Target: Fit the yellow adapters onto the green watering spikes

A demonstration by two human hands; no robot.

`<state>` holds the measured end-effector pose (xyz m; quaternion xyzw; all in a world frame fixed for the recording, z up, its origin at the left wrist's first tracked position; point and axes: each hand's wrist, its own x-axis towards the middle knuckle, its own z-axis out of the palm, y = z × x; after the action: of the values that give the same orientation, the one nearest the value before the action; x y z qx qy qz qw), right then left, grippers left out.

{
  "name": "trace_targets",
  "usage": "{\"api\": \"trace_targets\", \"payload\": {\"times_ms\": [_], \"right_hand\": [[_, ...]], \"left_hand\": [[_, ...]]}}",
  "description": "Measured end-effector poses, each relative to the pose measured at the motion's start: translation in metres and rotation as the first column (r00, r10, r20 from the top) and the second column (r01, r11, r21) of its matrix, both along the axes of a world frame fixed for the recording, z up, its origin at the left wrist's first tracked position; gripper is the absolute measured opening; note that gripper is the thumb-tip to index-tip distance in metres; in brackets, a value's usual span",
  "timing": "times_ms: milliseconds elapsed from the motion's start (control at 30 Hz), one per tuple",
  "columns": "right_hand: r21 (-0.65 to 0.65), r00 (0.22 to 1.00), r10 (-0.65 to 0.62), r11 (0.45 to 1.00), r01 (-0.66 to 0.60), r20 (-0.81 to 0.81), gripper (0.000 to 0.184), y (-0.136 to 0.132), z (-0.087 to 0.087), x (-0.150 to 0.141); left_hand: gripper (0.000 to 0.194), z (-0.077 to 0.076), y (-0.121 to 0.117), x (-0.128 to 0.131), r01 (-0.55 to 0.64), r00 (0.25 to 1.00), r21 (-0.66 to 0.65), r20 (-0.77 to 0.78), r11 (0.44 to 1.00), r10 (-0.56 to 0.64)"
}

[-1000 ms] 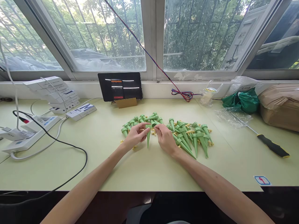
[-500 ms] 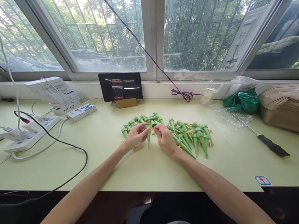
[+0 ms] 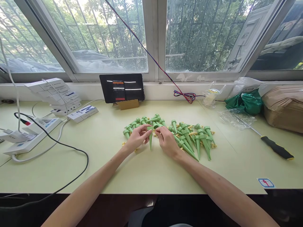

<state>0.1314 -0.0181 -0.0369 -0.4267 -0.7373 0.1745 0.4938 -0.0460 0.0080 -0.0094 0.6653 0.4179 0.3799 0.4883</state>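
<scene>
My left hand [image 3: 137, 137] pinches the wide top of a green plastic cone spike [image 3: 150, 138], which points down toward me. My right hand [image 3: 167, 141] is closed at the same top from the other side, fingers pinched on a small piece I cannot make out. Behind the hands lies a heap of green cone spikes [image 3: 142, 122]. A second heap of green spikes [image 3: 196, 137], mixed with small yellow parts [image 3: 213, 145], lies to the right of my right hand. All rest on a pale green table [image 3: 146, 170].
A tablet [image 3: 121, 87] leans at the window sill. Left are white boxes [image 3: 55, 93], a power strip [image 3: 28, 135] and a black cable [image 3: 71, 148]. Right are a black-and-yellow screwdriver [image 3: 276, 147], clear plastic bags [image 3: 236, 118], a green bag [image 3: 245, 102] and a brown parcel [image 3: 282, 105].
Almost nothing has moved. My right fingers have shifted slightly at the top of the spike; the left hand holds it in the same place.
</scene>
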Motion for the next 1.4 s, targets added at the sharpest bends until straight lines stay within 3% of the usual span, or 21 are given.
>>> {"api": "trace_targets", "payload": {"times_ms": [600, 1400], "right_hand": [[0.012, 1.000, 0.005, 1.000, -0.005, -0.018, 0.025, 0.0006, -0.0006, 0.0019], [-0.036, 0.993, -0.031, 0.999, 0.028, -0.115, 0.012, 0.0009, 0.0012, 0.0014]], "left_hand": [[0.043, -0.0011, -0.0001, -0.0009, 0.024, 1.000, 0.007, -0.011, 1.000, -0.024], [0.053, 0.0033, -0.0012, -0.0005, 0.034, 0.999, 0.030, -0.031, 0.999, -0.033]]}}
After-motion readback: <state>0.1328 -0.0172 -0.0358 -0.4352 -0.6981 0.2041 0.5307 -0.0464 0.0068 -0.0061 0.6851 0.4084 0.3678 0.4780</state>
